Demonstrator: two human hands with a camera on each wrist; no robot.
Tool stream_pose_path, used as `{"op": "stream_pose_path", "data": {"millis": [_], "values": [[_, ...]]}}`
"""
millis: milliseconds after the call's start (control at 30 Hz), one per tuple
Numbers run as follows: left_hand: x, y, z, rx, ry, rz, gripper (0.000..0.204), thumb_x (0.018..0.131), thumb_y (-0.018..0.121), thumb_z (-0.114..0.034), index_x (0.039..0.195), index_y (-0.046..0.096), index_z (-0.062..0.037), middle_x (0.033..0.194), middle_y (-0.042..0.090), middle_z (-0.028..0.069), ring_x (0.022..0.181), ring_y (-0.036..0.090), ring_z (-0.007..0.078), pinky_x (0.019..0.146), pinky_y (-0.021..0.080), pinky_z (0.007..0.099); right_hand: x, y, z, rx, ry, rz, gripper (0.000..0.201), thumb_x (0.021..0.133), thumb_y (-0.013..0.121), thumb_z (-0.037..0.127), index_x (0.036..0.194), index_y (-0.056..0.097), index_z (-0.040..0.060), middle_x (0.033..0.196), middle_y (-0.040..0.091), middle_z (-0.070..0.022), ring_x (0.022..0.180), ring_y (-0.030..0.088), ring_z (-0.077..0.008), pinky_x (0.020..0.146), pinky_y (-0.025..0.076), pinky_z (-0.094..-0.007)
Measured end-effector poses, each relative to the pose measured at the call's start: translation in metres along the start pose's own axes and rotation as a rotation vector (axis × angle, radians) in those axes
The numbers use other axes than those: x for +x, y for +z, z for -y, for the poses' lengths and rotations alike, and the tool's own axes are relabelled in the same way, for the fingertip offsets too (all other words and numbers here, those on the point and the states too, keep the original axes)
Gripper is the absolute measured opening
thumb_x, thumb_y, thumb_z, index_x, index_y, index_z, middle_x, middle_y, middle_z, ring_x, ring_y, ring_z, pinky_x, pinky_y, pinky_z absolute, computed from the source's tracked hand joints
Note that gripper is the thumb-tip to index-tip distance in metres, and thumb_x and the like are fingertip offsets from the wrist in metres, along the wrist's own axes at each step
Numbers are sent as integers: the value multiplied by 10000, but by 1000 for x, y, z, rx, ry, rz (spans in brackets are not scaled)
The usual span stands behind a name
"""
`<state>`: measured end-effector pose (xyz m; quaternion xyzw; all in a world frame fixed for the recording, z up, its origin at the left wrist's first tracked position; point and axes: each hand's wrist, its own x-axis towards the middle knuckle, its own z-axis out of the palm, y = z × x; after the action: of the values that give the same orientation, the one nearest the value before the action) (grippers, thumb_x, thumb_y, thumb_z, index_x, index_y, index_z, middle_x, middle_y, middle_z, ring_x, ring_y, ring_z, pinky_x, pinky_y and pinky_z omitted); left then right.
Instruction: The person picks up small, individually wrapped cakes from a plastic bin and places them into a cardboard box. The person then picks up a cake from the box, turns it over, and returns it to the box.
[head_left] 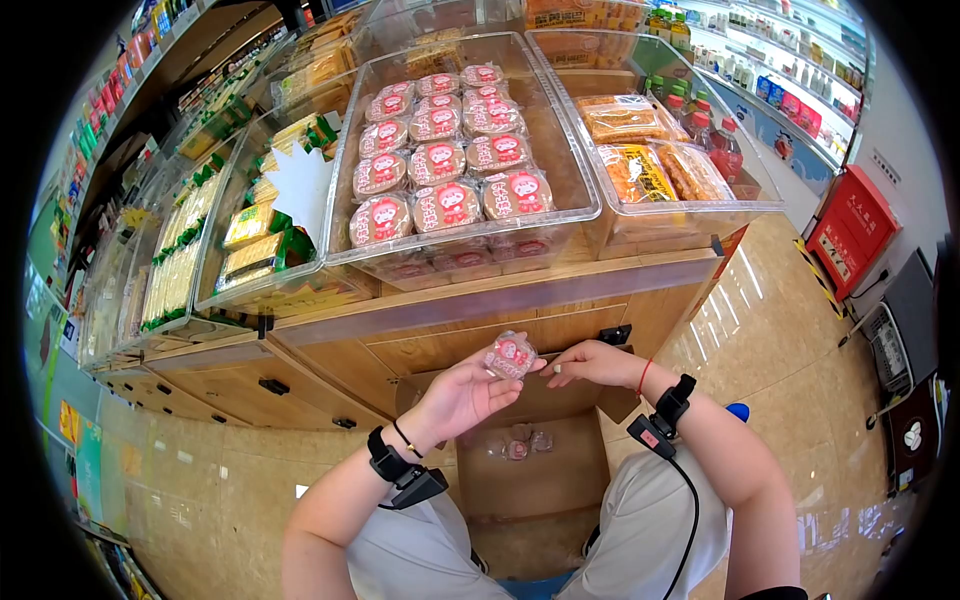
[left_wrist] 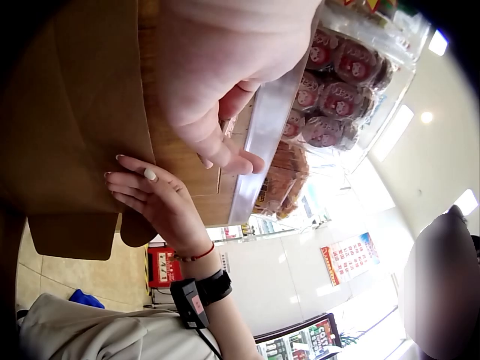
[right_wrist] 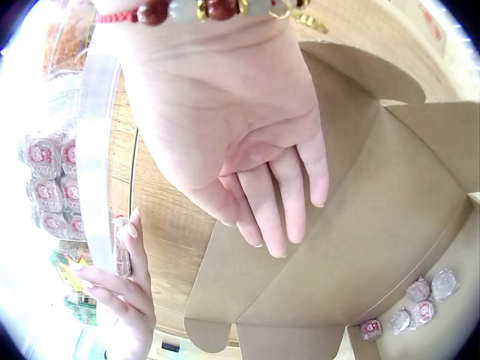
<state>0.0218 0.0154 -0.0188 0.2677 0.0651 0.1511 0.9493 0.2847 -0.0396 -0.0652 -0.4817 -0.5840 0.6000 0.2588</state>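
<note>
A round wrapped cake with a pink label (head_left: pixel 511 356) is held between the thumb and fingers of the left hand (head_left: pixel 462 398), above the cardboard box; in the right wrist view the same cake (right_wrist: pixel 121 247) shows edge-on in the left hand (right_wrist: pixel 129 304). The right hand (head_left: pixel 596 364) is just beside it, over the box's raised flap, fingers loosely bent and holding nothing; its palm (right_wrist: pixel 232 127) faces the camera in the right wrist view. Inside the cardboard box (head_left: pixel 535 490) lie several similar wrapped cakes (right_wrist: pixel 422 311).
A clear bin (head_left: pixel 590 213) of stacked pink-labelled cakes stands on the wooden counter. Beside it are bins with orange-wrapped packs (head_left: pixel 632 172) and with yellow and green packs (head_left: pixel 250 258). A red box (head_left: pixel 853 230) stands at the right wall.
</note>
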Motion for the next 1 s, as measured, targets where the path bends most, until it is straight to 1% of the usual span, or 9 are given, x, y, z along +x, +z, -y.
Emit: {"op": "stream_pose_path", "data": {"millis": [100, 200, 300, 400, 500, 600, 700, 800, 1000], "values": [[-1, -4, 1, 29, 2, -35, 583, 889, 414, -94, 1442, 233, -56, 1381, 422, 234, 975, 627, 200, 926, 492, 332, 0, 0, 0, -2, 1, -4, 335, 912, 454, 134, 1176, 621, 13, 1027, 683, -124, 976, 643, -183, 914, 474, -296], [0, -10, 1, -8, -27, 72, 564, 908, 425, -169, 1425, 254, -20, 1368, 440, 232, 995, 622, 215, 929, 487, 346, 0, 1, 0, 2, 7, -10, 336, 913, 453, 134, 1177, 620, 12, 1028, 682, -124, 982, 642, -183, 916, 473, -297], [-2, -10, 1, -18, -73, -11, 567, 927, 435, -248, 1400, 277, 21, 1349, 463, 224, 1050, 595, 236, 963, 461, 354, 0, 0, -1, 2, 12, -8, 337, 911, 453, 135, 1177, 620, 13, 1030, 682, -122, 985, 640, -182, 918, 472, -296], [-1, -8, 4, -64, -49, -87, 549, 958, 403, -247, 1386, 263, 67, 1378, 413, 236, 1145, 545, 272, 997, 442, 382, 0, 0, -1, -6, 8, -2, 337, 909, 455, 135, 1177, 620, 12, 1031, 682, -120, 985, 639, -180, 917, 472, -294], [0, -2, 5, -55, -37, -134, 534, 969, 427, -266, 1389, 289, 34, 1385, 416, 212, 1245, 465, 277, 1044, 394, 368, 0, 0, -1, -3, 6, 1, 338, 908, 457, 136, 1177, 620, 11, 1031, 682, -118, 983, 638, -179, 916, 472, -292], [2, -2, 4, 38, -1, -94, 519, 974, 424, -242, 1392, 285, 34, 1410, 382, 209, 1280, 433, 288, 1056, 384, 380, 0, 0, 0, -1, 8, 2, 336, 909, 459, 136, 1177, 620, 12, 1033, 682, -118, 984, 638, -179, 916, 471, -291], [1, -2, 5, 93, 10, -107, 527, 975, 416, -252, 1398, 279, 31, 1417, 377, 203, 1282, 430, 299, 1053, 383, 381, 0, 0, -1, 6, 15, 2, 332, 911, 463, 134, 1177, 620, 13, 1035, 682, -119, 983, 639, -179, 915, 472, -290], [1, -3, 5, 51, -19, -82, 559, 970, 411, -251, 1421, 237, 30, 1460, 315, 194, 1254, 460, 305, 1025, 421, 382, 1, 0, -1, -2, 13, 2, 329, 913, 466, 133, 1179, 620, 14, 1036, 683, -119, 983, 640, -179, 916, 471, -290], [0, 1, 4, 81, -30, -83, 556, 972, 398, -278, 1429, 253, 5, 1466, 319, 188, 1277, 436, 316, 1032, 399, 396, 0, 0, 0, -24, 10, -5, 331, 914, 464, 133, 1182, 618, 16, 1035, 684, -118, 989, 640, -181, 921, 467, -290]]}}
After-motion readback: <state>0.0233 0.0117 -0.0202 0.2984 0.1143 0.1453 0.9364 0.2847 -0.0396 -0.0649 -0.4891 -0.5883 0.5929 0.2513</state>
